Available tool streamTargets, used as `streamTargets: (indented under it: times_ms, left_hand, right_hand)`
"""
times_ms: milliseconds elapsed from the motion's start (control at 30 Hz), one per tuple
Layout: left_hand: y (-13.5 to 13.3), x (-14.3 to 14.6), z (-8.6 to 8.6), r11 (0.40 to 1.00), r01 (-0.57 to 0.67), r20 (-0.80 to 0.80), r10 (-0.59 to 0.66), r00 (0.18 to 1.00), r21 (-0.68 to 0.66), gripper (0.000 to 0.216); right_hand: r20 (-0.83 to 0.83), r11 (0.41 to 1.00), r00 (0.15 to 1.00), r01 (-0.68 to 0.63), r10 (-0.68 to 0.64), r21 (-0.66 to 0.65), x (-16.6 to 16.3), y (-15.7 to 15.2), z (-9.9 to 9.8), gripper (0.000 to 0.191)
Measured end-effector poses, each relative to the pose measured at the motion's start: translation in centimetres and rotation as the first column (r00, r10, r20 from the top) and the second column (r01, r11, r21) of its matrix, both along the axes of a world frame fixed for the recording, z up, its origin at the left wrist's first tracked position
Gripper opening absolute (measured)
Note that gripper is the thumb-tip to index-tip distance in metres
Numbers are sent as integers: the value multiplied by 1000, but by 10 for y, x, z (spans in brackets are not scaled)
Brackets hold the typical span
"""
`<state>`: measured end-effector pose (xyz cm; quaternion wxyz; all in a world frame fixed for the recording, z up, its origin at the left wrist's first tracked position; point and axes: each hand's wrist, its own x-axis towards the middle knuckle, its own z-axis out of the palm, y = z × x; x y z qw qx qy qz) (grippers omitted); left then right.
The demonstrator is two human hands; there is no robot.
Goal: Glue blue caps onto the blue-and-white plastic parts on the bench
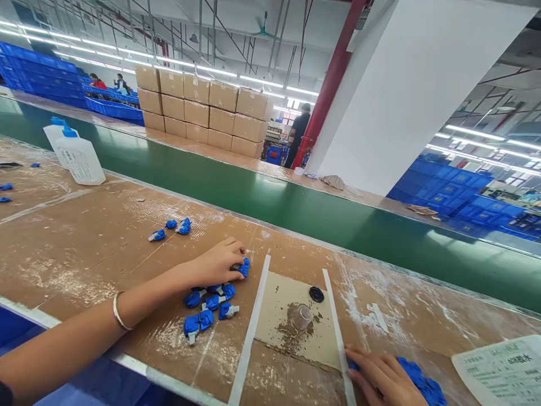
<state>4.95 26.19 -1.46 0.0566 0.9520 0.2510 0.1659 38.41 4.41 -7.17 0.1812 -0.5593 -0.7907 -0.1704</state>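
My left hand reaches over the cardboard-covered table, its fingers closed round a small blue part. Just below it lie several similar blue parts with grey ends. At the lower right, my right hand is partly cut off by the frame. A bit of blue shows between its fingertips, and more blue pieces lie beside it. Between my hands, a piece of cardboard bears a small clear cup in a dark wet stain and a round black cap.
White tape strips flank the cardboard piece. White bottles with blue caps stand at the left, and a labelled white container lies at the right. A green conveyor belt runs behind the table. Stacked cartons and a pillar stand beyond.
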Motion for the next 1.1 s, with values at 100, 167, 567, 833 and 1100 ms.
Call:
streamTargets:
  times_ms: [100, 167, 567, 833, 1100]
  left_hand:
    - [-4, 2, 3, 1000, -21, 13, 21, 1000, -6, 14]
    - [-7, 4, 3, 1000, -11, -25, 11, 1000, -8, 14]
    - [-10, 10, 1, 986, 81, -128, -100, 987, -143, 16]
    - [-48, 24, 16, 683, 196, 328, 67, 942, -703, 27]
    - [-83, 36, 4, -55, 573, 543, 253, 800, -818, 48]
  right_hand:
    - [-195, 998, 979, 66, -61, 19, -25, 8, 12, 31]
    - [-289, 996, 954, 89, -83, 7, -43, 18, 16, 35]
    - [-505, 998, 861, 60, -54, -5, -70, 47, 7, 31]
    - [-936, 942, -147, -153, -320, -298, -107, 31, 29, 38]
    - [-808, 970, -551, -217, -212, -106, -153, 30, 50, 38]
